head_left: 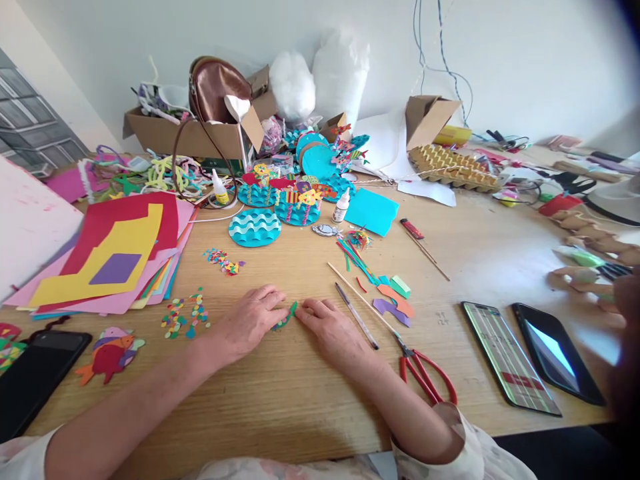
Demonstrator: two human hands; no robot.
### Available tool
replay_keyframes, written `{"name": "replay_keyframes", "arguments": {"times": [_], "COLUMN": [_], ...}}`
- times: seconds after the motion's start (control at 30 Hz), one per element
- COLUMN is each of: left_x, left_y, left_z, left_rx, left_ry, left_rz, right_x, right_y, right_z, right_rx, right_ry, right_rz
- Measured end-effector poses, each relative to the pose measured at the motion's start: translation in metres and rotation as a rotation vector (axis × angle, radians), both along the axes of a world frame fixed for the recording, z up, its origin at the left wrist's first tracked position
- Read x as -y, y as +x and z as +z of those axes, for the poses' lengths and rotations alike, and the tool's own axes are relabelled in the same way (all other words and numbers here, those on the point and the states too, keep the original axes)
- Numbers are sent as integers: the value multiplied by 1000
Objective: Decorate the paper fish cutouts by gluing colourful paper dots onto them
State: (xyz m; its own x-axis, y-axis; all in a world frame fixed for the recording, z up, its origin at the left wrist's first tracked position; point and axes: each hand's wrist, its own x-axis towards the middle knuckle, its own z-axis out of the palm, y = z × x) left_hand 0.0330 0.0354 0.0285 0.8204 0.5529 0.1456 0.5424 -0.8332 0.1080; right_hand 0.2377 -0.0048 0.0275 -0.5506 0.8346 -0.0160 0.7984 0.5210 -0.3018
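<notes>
A small green paper fish [286,317] with coloured dots lies on the table, partly hidden by my fingers. My left hand [250,321] is closed with its fingertips on the fish's left side. From the other side, my right hand [333,328] has its bunched fingertips at the fish's right end. Loose coloured paper dots [180,317] are scattered left of my left hand. Beside my right hand lie a pen [357,315], a thin wooden stick [360,293] and red-handled scissors [425,373].
Coloured foam sheets [117,247] pile up at left, near layered paper fish [113,353]. Blue decorated discs [255,228] and a glue bottle [341,205] stand farther back. Two phones [510,357] lie at right, where another person's hand [593,287] shows. Cardboard boxes [170,140] line the wall.
</notes>
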Motion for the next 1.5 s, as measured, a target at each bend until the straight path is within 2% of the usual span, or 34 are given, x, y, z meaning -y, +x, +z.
{"name": "replay_keyframes", "arguments": {"times": [0.47,0.97,1.5], "left_x": [2,6,2], "left_y": [4,2,1], "left_z": [2,4,0], "left_rx": [-43,-110,-50], "left_ry": [-2,114,115], "left_rz": [20,2,-10], "right_x": [1,1,1], "right_y": [0,0,-1], "right_z": [0,1,1], "right_rx": [-21,4,-1], "right_ry": [0,-11,-1], "right_rz": [7,0,-6]}}
